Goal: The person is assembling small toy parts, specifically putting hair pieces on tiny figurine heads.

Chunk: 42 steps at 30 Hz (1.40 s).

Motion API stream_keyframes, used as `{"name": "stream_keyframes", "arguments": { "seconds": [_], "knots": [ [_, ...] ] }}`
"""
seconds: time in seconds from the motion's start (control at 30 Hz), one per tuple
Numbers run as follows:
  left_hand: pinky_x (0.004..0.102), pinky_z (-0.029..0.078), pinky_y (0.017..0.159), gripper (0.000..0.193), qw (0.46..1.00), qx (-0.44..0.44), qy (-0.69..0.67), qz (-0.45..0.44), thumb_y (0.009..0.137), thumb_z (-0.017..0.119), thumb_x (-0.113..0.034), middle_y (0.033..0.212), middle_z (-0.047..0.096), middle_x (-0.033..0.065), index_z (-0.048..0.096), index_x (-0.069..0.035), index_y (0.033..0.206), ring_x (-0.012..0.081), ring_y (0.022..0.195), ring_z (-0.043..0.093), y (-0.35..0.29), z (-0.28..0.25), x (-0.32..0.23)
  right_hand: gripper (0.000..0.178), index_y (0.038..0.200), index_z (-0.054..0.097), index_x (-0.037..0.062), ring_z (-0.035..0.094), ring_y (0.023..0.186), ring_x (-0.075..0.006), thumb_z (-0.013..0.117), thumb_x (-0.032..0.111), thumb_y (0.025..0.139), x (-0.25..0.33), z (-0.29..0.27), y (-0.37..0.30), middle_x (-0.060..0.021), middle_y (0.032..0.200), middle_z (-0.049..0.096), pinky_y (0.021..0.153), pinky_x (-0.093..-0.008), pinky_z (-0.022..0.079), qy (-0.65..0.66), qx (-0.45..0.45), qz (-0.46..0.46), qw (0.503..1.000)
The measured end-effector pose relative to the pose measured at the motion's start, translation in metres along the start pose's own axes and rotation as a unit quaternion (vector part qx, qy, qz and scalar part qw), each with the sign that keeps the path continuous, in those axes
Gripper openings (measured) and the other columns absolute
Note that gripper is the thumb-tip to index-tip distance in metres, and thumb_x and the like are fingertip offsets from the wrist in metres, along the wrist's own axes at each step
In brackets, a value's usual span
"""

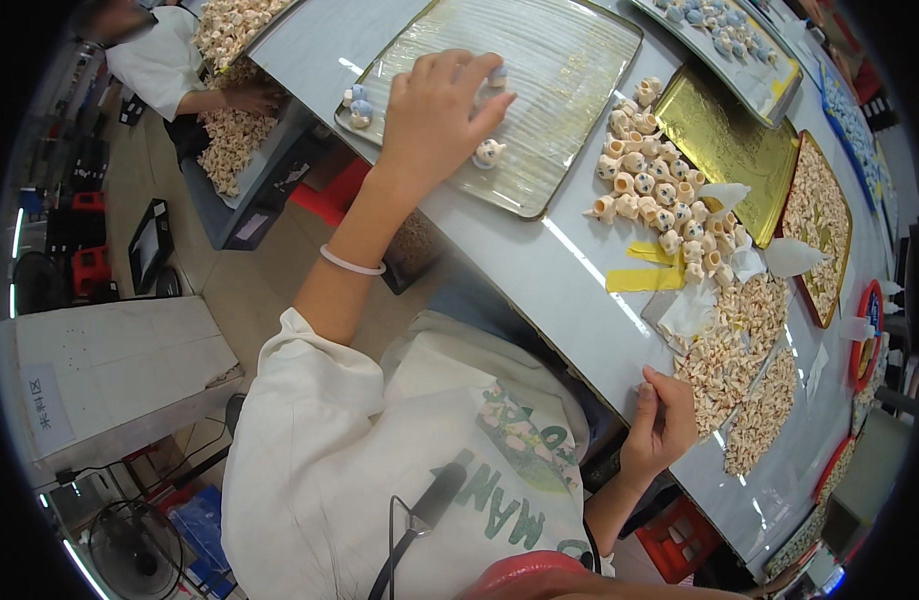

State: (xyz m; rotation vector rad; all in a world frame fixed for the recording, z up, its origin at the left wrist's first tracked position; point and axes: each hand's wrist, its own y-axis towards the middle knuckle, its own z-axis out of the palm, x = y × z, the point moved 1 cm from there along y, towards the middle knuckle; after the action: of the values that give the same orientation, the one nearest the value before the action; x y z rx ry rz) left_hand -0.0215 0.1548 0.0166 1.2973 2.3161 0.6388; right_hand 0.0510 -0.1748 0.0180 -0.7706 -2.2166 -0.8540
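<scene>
My left hand point(435, 115) reaches over a large pale tray point(580, 110) with a ribbed lining. Its index finger and thumb are around a small blue-and-cream figurine head point(497, 76). Another cream head point(489, 153) lies on the tray below the thumb, and blue-topped heads point(358, 106) stand by its left edge. My right hand point(662, 425) hovers at the table's near edge, fingers curled and thumb close to the index finger; whatever they pinch is too small to make out. Beside it spreads a pile of small cream pieces point(765, 410).
Rows of hollow cream heads point(650, 185) stand near a gold tray point(720, 130). White squeeze bottles point(795, 258), yellow tape strips point(645, 280) and crumpled tissue point(688, 312) lie around them. A further tray point(785, 95) holds blue heads. Another person point(165, 65) sits at upper left.
</scene>
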Motion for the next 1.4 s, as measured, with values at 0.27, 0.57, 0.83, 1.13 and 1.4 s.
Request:
{"name": "stream_keyframes", "arguments": {
  "seconds": [0.27,0.57,0.83,1.13,1.4],
  "knots": [
    [0.0343,0.039,0.068,0.026,0.999,0.005,-0.006,0.032,0.078,0.056,-0.029,0.087,0.05,0.0048,0.052,-0.013,0.098,0.0218,0.082,0.048,0.005,0.008,-0.006,0.014,0.084,0.061,-0.0004,0.051,0.06,-0.0193,0.056,-0.006,0.072,0.0,-0.001,-0.002,-0.0096,0.069,0.057,0.053,-0.0254,0.039,0.014,-0.007,0.022,1.0],
    [0.031,0.041,0.052,0.018,0.992,-0.038,0.044,0.111,0.074,0.059,-0.026,0.073,0.046,0.0014,0.053,-0.015,0.087,0.0179,0.066,0.05,0.007,0.008,-0.003,0.015,0.084,0.061,0.0001,0.05,0.059,-0.0185,0.056,-0.006,0.071,0.0,-0.003,-0.001,-0.0087,0.068,0.056,0.052,-0.0252,0.038,0.023,-0.008,0.025,0.999],
    [0.0325,0.047,0.062,0.022,0.996,0.06,0.009,0.073,0.077,0.059,-0.026,0.085,0.054,0.0032,0.056,-0.014,0.095,0.0201,0.075,0.055,0.005,-0.011,-0.005,0.013,0.082,0.062,-0.0001,0.049,0.058,-0.0177,0.056,-0.005,0.071,0.0,-0.003,0.001,-0.0083,0.067,0.055,0.051,-0.0242,0.037,0.023,-0.007,0.021,0.999],
    [0.0343,0.044,0.059,0.037,0.976,0.059,0.211,0.01,0.081,0.048,-0.045,0.083,0.053,0.0055,0.058,-0.015,0.1,0.0228,0.069,0.054,-0.004,-0.025,0.046,0.013,0.081,0.062,-0.0006,0.05,0.059,-0.0183,0.056,-0.005,0.07,-0.001,-0.004,0.003,-0.0093,0.068,0.057,0.052,-0.0244,0.038,0.031,-0.002,0.029,0.999],
    [0.0342,0.043,0.05,0.036,0.963,0.062,0.262,-0.007,0.082,0.043,-0.048,0.081,0.05,0.0048,0.055,-0.021,0.103,0.021,0.065,0.054,-0.011,-0.028,0.04,0.011,0.08,0.061,-0.0008,0.051,0.061,-0.0191,0.056,-0.004,0.071,0.001,-0.004,0.003,-0.0101,0.07,0.057,0.055,-0.0252,0.039,0.029,0.008,0.04,0.999]
  ]
}}
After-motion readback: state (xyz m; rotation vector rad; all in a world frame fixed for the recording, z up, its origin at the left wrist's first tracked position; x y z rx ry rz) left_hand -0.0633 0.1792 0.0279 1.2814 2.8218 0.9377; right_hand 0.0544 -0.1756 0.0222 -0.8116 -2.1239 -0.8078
